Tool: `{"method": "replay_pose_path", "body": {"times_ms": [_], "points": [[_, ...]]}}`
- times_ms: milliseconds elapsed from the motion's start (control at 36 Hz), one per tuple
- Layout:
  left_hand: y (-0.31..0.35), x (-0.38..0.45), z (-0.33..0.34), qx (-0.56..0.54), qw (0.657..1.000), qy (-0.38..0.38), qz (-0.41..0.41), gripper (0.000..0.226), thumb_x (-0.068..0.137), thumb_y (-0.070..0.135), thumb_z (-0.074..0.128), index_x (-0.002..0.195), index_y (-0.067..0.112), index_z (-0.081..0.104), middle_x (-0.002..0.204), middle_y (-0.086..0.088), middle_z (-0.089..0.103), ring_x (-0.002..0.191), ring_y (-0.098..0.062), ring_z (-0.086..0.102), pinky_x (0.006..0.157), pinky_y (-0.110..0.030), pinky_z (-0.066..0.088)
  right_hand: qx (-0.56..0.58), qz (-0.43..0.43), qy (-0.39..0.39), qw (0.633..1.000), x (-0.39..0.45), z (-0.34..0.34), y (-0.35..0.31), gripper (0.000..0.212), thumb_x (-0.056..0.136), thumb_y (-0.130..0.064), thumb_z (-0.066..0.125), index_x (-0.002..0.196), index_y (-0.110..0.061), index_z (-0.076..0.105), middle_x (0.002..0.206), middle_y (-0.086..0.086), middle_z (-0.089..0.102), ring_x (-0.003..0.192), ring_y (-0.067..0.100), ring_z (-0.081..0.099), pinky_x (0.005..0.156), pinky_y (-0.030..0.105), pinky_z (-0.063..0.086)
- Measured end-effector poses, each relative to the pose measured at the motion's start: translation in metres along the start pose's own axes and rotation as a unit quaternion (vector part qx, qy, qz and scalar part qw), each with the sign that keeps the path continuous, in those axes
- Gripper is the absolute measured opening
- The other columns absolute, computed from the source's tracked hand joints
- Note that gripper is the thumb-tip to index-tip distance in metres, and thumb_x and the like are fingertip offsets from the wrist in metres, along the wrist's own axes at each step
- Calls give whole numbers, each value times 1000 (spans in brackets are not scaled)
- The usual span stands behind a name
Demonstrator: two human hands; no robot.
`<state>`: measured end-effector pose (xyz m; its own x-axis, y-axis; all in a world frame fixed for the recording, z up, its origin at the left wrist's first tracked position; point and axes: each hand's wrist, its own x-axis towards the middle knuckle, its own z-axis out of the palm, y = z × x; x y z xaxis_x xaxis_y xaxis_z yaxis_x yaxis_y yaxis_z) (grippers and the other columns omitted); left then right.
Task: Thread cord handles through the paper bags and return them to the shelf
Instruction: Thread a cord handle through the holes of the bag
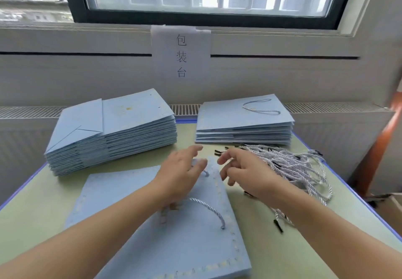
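Under both hands [204, 169], pale-blue paper bag [130, 191] with white cord handle [208, 208]

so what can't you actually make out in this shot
- Head view: the left hand is motion-blurred, so whether it pinches the cord handle is unclear.
- The near paper bag has its far cord hole covered by that hand.
- The gold print on the tall bag stack is too small to read.
- The right hand hides the near ends of the loose cord pile.
- The shelf is out of frame.
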<state>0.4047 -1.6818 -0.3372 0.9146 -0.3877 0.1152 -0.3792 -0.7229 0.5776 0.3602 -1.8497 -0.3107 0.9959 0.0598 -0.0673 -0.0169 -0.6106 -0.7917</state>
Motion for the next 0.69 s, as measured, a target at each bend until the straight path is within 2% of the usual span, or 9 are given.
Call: {"method": "replay_pose_path", "body": {"times_ms": [56, 167, 222, 278, 389, 472, 583, 639, 694], "points": [[-1, 4, 8, 12, 1000, -19, -19, 53, 99, 50, 37, 148, 28, 33, 146, 0, 46, 134, -18, 37, 110, -32, 27, 134, 21, -29, 990, 0, -2, -5, 28, 89, 4, 38, 93, -19, 54, 80, -2, 65, 68, 12, 55, 61, 24, 39], [2, 6, 8, 2, 998, -11, -54, 94, 69, 93, 31, 142, 34, 39, 138, 7, 49, 129, -15, 41, 108, -36, 31, 220, 9, -66, 973, 1, -7, -7, 29, 89, 10, 37, 89, -14, 53, 85, 1, 62, 73, 10, 60, 65, 21, 44], [3, 7, 6, 12, 998, -22, -57, 107, 45, 94, 25, 135, 38, 41, 127, 12, 51, 121, -13, 42, 102, -35, 32, 236, -1, -99, 967, 2, -10, -4, 30, 86, 12, 37, 89, -13, 53, 91, 6, 61, 76, 10, 59, 67, 22, 46], [4, 10, 4, 14, 997, -35, -60, 105, 37, 90, 29, 127, 39, 44, 119, 14, 51, 114, -12, 45, 97, -34, 33, 224, -18, -132, 965, 1, -15, -3, 24, 84, 7, 42, 90, -12, 54, 93, 6, 64, 80, 10, 59, 68, 23, 47], [1, 8, 1, -57, 993, -44, -96, 87, 31, 71, 43, 110, 36, 51, 109, 10, 53, 107, -15, 48, 99, -35, 38, 97, -71, -94, 988, 0, -35, -1, 18, 91, 3, 48, 89, -12, 58, 85, 5, 73, 69, 10, 58, 60, 23, 43], [-9, 8, -1, -157, 981, -43, -110, 71, 34, 59, 54, 101, 35, 56, 107, 3, 58, 108, -24, 54, 98, -47, 44, -100, -111, -51, 987, -5, -55, 4, 16, 87, -11, 63, 75, -21, 65, 69, -2, 68, 60, 3, 54, 63, 27, 46], [-11, 6, -9, -261, 955, -86, -115, 65, 35, 46, 62, 99, 31, 59, 106, -7, 60, 100, -31, 59, 88, -49, 51, -429, -76, -51, 899, -19, -61, 7, 22, 83, -48, 62, 68, -34, 53, 71, -16, 58, 73, 0, 51, 65, 20, 41], [-12, 6, -13, -298, 942, -110, -112, 67, 37, 41, 65, 102, 28, 58, 99, -8, 60, 85, -27, 61, 76, -42, 52, -455, -75, -43, 886, -23, -53, 10, 21, 81, -55, 59, 77, -36, 50, 75, -19, 52, 75, -1, 45, 63, 19, 36], [-12, 5, -15, -321, 932, -129, -110, 65, 42, 34, 68, 105, 26, 57, 93, -6, 60, 78, -22, 61, 71, -37, 50, -463, -81, -52, 881, -24, -43, 12, 16, 84, -49, 56, 86, -35, 48, 75, -19, 44, 77, 2, 40, 64, 23, 33]]}}
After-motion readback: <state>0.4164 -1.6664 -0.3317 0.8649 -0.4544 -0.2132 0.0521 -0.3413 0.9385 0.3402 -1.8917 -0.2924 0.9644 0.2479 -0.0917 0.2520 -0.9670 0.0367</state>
